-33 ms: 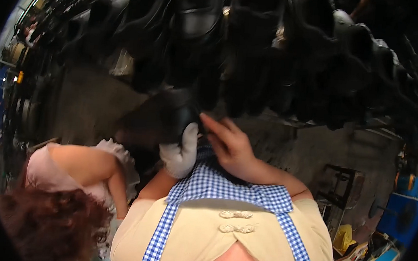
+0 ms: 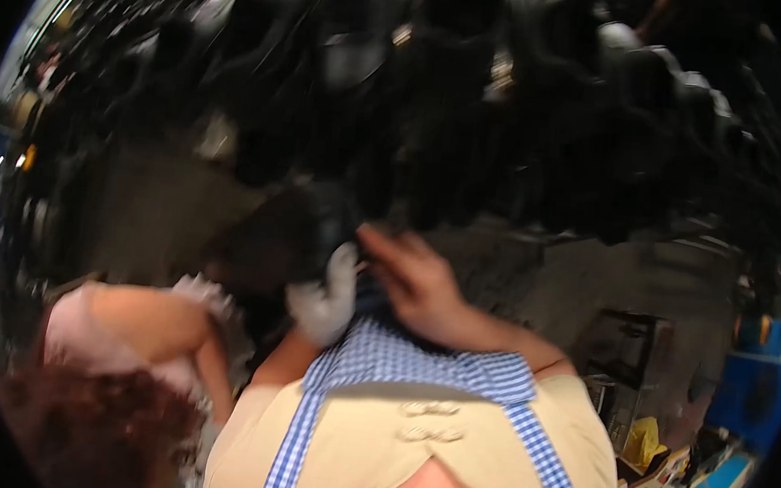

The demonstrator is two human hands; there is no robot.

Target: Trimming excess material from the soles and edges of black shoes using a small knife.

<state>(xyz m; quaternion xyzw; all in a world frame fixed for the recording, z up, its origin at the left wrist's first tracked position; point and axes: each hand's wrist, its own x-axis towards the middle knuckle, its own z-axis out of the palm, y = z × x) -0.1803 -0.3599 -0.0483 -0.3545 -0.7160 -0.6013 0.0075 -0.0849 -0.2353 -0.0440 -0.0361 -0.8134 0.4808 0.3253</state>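
Observation:
My left hand (image 2: pixel 326 299), in a white glove, grips the lower edge of a black boot-like piece (image 2: pixel 305 228) held up in front of my chest. My bare right hand (image 2: pixel 415 283) lies just right of it, fingers stretched toward the same dark piece and touching its edge. The picture is blurred, so I cannot tell whether the right hand grips it. Below the hands is my beige apron (image 2: pixel 411 447) with blue checked trim.
Rows of black boots (image 2: pixel 441 74) hang close above and behind the hands. Another person with reddish curly hair (image 2: pixel 91 441) and a pink frilled sleeve (image 2: pixel 127 324) stands at my lower left. Blue bins (image 2: pixel 755 392) and a dark rack (image 2: pixel 629 355) are at the right.

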